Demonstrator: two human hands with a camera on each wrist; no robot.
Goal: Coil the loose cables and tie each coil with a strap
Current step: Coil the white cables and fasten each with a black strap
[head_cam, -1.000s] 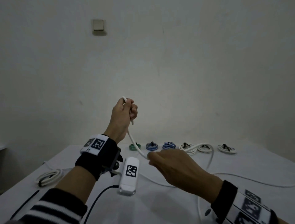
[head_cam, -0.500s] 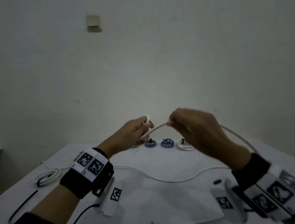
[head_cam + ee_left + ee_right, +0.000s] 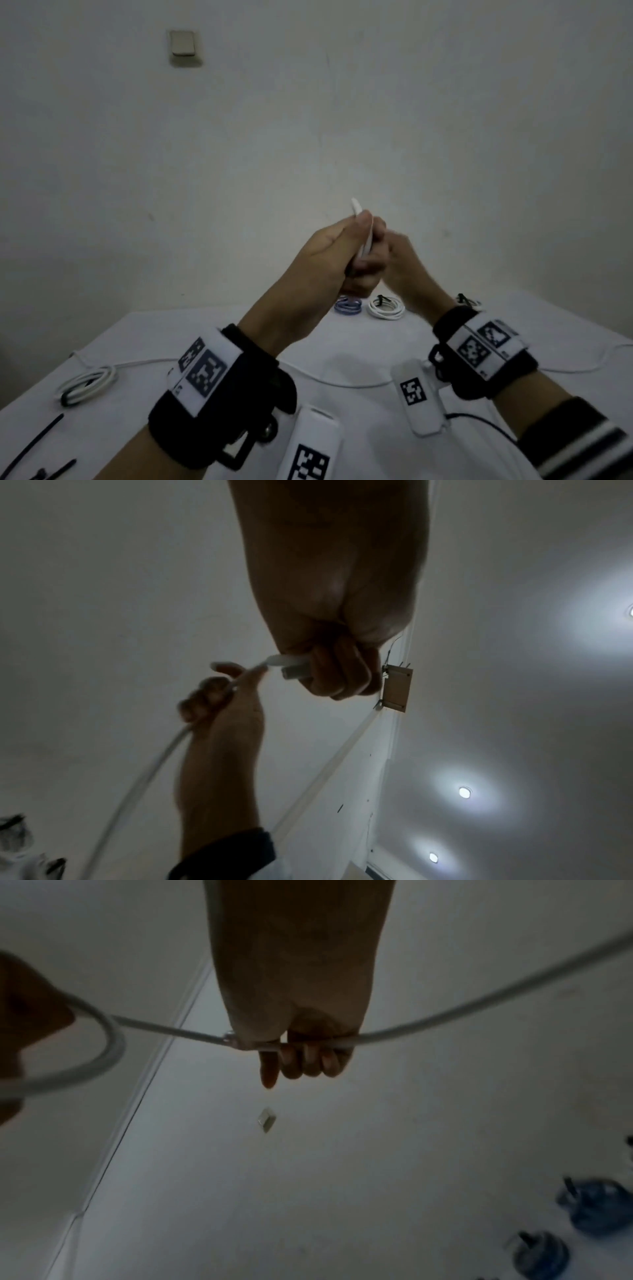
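Both hands raised above the worktop [image 3: 342,346], joined on one white cable [image 3: 363,247].

Left hand [image 3: 329,253] clenched round the cable's plug end, tip protruding at 12 o'clock; right hand [image 3: 400,260], just behind at 3 o'clock, fingers [image 3: 301,1061] curled over the cord, loop trailing toward 9 o'clock in the right wrist view. Tied coils: blue coil [image 3: 348,306], white coil [image 3: 386,307] at 6 o'clock below the hands; another bundle [image 3: 87,383] at 8 o'clock.

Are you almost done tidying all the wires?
Partly. Done: a blue coil and a white coil lie tied at the table's far edge. In hand: the left hand and right hand loop a white cable. Left: its slack on the white table, and black straps unused.
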